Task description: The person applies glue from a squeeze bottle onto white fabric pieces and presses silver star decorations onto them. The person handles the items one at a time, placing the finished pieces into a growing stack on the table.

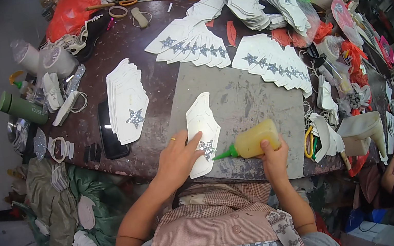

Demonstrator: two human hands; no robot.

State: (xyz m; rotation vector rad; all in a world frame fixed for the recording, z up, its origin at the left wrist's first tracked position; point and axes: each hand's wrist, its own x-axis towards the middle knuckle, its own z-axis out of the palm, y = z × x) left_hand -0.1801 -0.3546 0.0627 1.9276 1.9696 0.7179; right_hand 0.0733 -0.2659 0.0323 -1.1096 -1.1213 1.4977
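On the grey board (247, 94) before me lies a white shoe-upper piece (200, 114) with a silver glitter star near its lower end. My left hand (178, 160) rests on this piece, fingers stretched out beside the star. In my right hand (272, 154) is a squeeze bottle (258, 139) of yellowish liquid, tipped sideways. Its green nozzle points left and meets the edge of the white piece by the star; whether liquid comes out is too small to tell. Left of the board, a stack of similar starred pieces (127, 103) partly covers a black phone (109, 132).
Fanned rows of starred pieces lie at the far middle (188, 41) and right (273, 66). More stacks (243, 3) stand behind. A green flask (22, 108) and white thread cones (56, 60) occupy the left. Yellow-handled scissors (309, 143) and a plastic container (359, 129) sit at right.
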